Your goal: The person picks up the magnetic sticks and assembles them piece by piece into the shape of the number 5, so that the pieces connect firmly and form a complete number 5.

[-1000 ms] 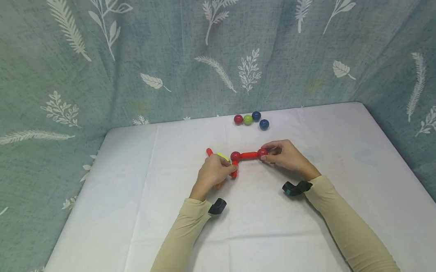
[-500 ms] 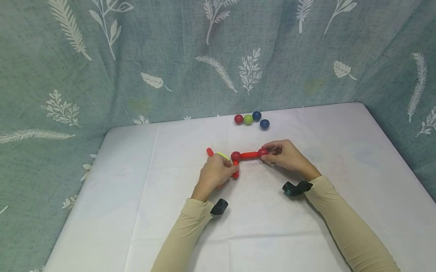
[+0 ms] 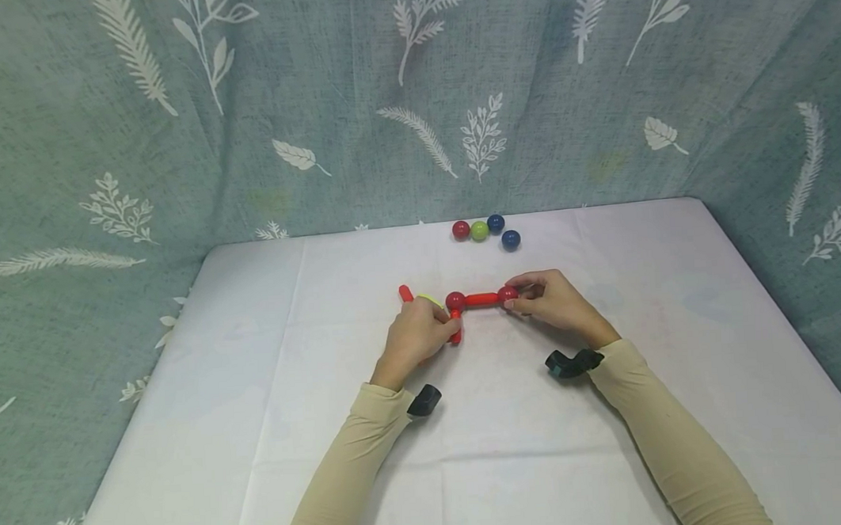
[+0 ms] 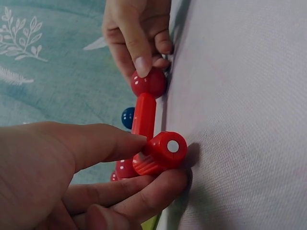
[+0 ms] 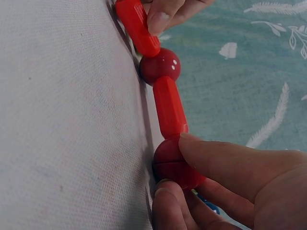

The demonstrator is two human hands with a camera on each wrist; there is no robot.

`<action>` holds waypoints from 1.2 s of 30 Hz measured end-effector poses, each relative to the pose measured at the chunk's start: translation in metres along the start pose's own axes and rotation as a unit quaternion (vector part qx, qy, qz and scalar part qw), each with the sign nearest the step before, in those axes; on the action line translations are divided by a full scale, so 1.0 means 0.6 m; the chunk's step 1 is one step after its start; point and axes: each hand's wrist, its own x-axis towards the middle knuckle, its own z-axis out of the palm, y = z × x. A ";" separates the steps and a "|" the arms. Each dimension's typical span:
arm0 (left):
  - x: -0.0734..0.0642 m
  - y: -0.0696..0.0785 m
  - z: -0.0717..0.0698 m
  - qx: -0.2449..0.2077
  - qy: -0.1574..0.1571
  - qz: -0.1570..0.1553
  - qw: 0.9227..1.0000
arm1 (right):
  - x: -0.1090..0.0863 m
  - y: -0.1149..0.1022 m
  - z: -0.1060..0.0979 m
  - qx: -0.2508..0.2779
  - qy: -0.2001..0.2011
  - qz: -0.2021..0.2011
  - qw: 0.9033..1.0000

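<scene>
My left hand [image 3: 419,332] pinches a short red rod [image 4: 160,155] between thumb and fingers; a pale round spot shows on its end. The rod's other end meets a glossy red ball [image 3: 455,301]. From that ball a second red rod [image 5: 169,106] runs right to another red ball [image 5: 172,160]. Thumb and fingertips of my right hand [image 3: 552,299] grip this right-hand ball close over the white cloth. Joined, the pieces make a bent chain. Beside the left hand, a loose red rod [image 3: 405,293] and a yellow-green piece [image 3: 430,300] poke out, partly hidden by it.
At the back of the white-covered table [image 3: 345,457] lie a red ball [image 3: 461,230], a green ball [image 3: 479,231] and two blue balls [image 3: 510,240]. Behind them hangs a leaf-patterned green-blue curtain [image 3: 359,186]. Black wrist cameras [image 3: 424,401] stick out at both cuffs.
My left hand has shifted slightly right with the rod it pinches. An orange end that showed below this hand is now covered. The right hand and its ball have hardly moved.
</scene>
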 end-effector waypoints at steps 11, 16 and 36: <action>-0.003 0.001 -0.004 0.005 -0.008 -0.002 1.000 | 0.001 0.001 -0.003 0.001 0.002 -0.006 1.000; -0.005 0.000 -0.012 -0.002 -0.012 -0.004 1.000 | 0.001 0.000 -0.004 0.002 0.003 -0.009 1.000; 0.029 0.000 -0.124 -0.103 0.084 0.113 0.985 | 0.001 0.003 0.000 -0.004 0.002 -0.001 1.000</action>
